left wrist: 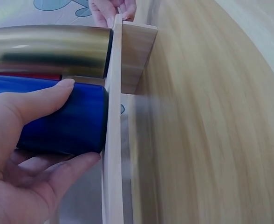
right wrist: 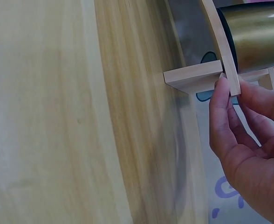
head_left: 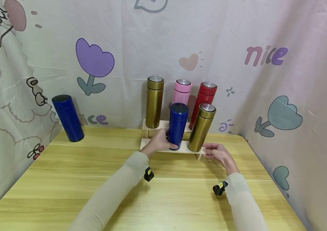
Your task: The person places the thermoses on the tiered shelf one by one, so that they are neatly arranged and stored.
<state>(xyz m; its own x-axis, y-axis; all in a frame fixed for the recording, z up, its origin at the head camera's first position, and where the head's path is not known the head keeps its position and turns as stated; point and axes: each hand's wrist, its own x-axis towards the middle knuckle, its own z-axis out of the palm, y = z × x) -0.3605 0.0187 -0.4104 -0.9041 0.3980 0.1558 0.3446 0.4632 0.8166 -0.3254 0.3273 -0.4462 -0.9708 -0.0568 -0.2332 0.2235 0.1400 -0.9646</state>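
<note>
My left hand grips the lower part of a blue thermos bottle, thumb on one side and fingers round the other. That bottle stands upright on the lower tier of a pale wooden two-step rack, its base right at the board. With thumb and fingertips my right hand pinches the right end of that same tier, as the right wrist view shows close up. Beside the blue bottle, a gold thermos bottle stands on the lower tier. Behind, the upper tier bears another gold bottle, a pink bottle and a red bottle.
A second blue thermos bottle stands alone at the table's back left. The wooden table ends at a patterned curtain behind and at both sides. Small black cameras sit on both wrists.
</note>
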